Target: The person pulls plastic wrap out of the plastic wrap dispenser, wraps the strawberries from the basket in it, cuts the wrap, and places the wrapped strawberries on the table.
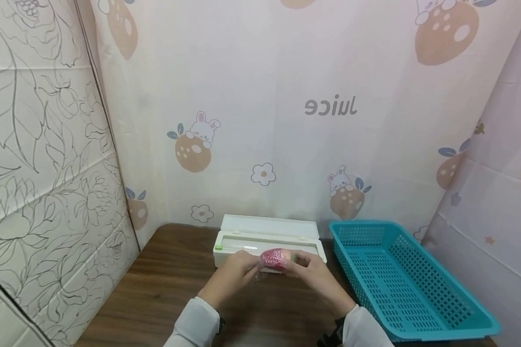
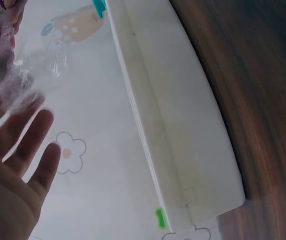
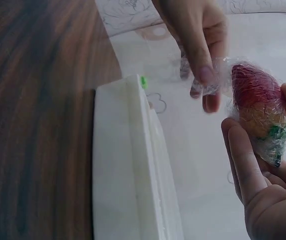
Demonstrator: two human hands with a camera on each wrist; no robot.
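Observation:
A fruit-shaped thing point(image 1: 274, 259), deep pink with yellow and green at one end, is wrapped in clear crinkled cling film. My right hand point(image 1: 314, 275) grips it by the yellow-green end, with fingers under it and the thumb on its side in the right wrist view. From the pink end a loose tail of film point(image 2: 53, 67) sticks out. My left hand point(image 1: 233, 275) pinches that tail between thumb and fingers; its other fingers point(image 2: 45, 165) spread apart. Both hands are raised in front of a white cling film dispenser point(image 1: 269, 241), whose lid point(image 1: 269, 225) stands up.
A blue-green plastic basket point(image 1: 453, 284) stands on the right of the brown wooden table point(image 1: 156, 284). The dispenser has a bright green cutter slide point(image 1: 218, 247) at its left end. Printed cloth point(image 1: 260, 120) hangs behind and at both sides.

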